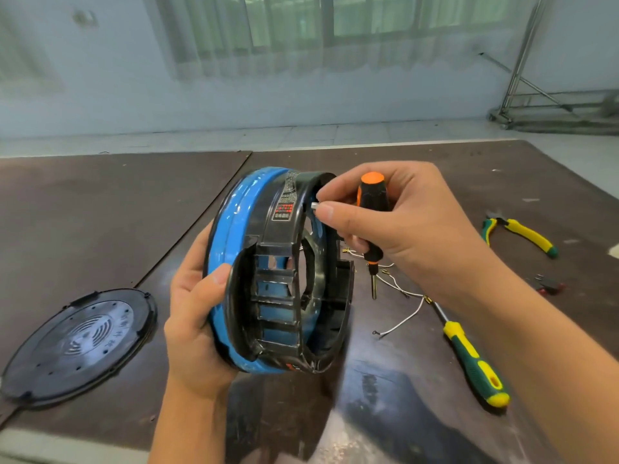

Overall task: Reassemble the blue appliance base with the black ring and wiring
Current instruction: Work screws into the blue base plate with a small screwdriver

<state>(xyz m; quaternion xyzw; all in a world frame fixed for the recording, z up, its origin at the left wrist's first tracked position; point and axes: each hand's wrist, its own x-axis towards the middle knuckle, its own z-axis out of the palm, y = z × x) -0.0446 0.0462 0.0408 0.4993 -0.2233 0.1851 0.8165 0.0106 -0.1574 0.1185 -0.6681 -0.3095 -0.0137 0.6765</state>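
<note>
With left hand [194,316], grips blue base [231,229] on edge for access; with right hand [402,222], pinches metal part [316,206] at black ring [288,262].

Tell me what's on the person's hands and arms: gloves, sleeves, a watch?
Nothing worn shows. The left hand and right hand are bare: no gloves, rings or watch. The left forearm and right forearm are bare to the picture's edge, no sleeve in view.

The appliance base [231,226], ring [284,296] on its right side, is over the table's [100,212] middle; round cover [80,343] lies left; wires [402,316], screwdriver [469,356], pliers [522,232] right (pliers farthest back).
</note>
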